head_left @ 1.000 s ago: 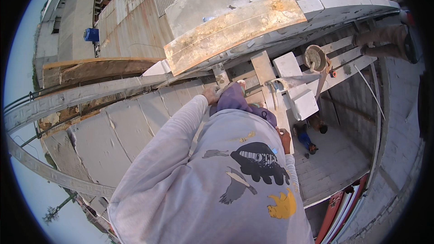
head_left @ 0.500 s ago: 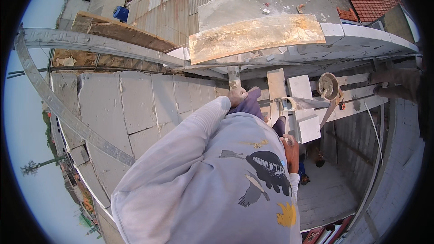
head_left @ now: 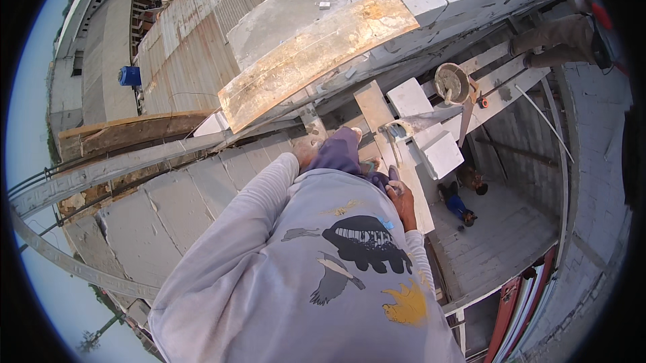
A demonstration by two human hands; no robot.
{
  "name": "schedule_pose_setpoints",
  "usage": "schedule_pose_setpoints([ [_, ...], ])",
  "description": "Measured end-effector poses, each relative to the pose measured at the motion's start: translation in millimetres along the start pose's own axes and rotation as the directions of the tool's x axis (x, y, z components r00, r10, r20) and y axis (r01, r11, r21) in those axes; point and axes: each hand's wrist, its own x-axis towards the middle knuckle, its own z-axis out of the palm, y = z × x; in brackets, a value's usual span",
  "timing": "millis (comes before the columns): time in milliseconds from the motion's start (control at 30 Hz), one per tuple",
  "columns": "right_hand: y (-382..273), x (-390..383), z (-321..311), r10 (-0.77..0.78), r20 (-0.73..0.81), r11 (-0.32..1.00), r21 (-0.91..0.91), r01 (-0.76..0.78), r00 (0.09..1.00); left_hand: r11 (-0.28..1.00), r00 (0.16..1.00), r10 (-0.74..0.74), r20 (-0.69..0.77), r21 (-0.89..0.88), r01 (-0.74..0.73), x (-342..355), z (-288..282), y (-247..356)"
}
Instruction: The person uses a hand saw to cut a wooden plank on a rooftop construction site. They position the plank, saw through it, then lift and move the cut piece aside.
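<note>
My left hand [head_left: 306, 150] is lowered beside my purple-trousered knee [head_left: 336, 151], above the pale block wall [head_left: 161, 215]; its fingers are blurred. Close to my other leg, my right hand [head_left: 402, 201] has its fingers curled in, and whatever they hold is hidden. Ahead of it, a handsaw [head_left: 400, 130] lies across wooden planks [head_left: 374, 104]. White blocks, one farther off [head_left: 409, 98] and one nearer [head_left: 441, 154], sit on either side of the saw's blade. A bucket of grey mortar [head_left: 451, 85] stands beyond them, next to an orange and black tape measure [head_left: 482, 102].
Below the planks is a deep drop to a floor [head_left: 498, 242], where a person in blue [head_left: 459, 207] and another person [head_left: 472, 179] are. Another person's legs [head_left: 558, 43] stand at far right. A weathered board [head_left: 316, 60] leans along the far wall; metal channels [head_left: 87, 272] cross at left.
The view has swung, so the planks, blocks and bucket appear farther left and tilted. Both my hands remain near my legs, and more of the floor below shows.
</note>
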Motion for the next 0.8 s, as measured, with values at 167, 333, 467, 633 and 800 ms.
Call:
schedule_pose_setpoints([
  [167,31,17,8,0.037,-0.253,0.983,0.183,0.010,0.967,0.988,0.993,0.065,0.099,-0.146,-0.050,15,-37,48],
  [333,46,34,-4,0.460,-0.256,0.757,0.613,-0.225,0.850,0.998,0.982,0.054,0.178,-0.028,-0.050,34,-60,71],
  [467,129,76,15,0.593,-0.292,0.614,0.767,-0.186,0.750,0.997,0.962,0.076,0.264,0.001,-0.079,46,-62,70],
  [633,234,146,19,0.671,-0.319,0.564,0.806,-0.181,0.670,0.944,0.950,0.117,0.289,0.265,-0.196,47,-26,97],
  [800,283,208,-4,0.754,-0.311,0.423,0.904,-0.065,0.578,0.855,0.934,0.148,0.325,0.432,-0.286,62,17,92],
])
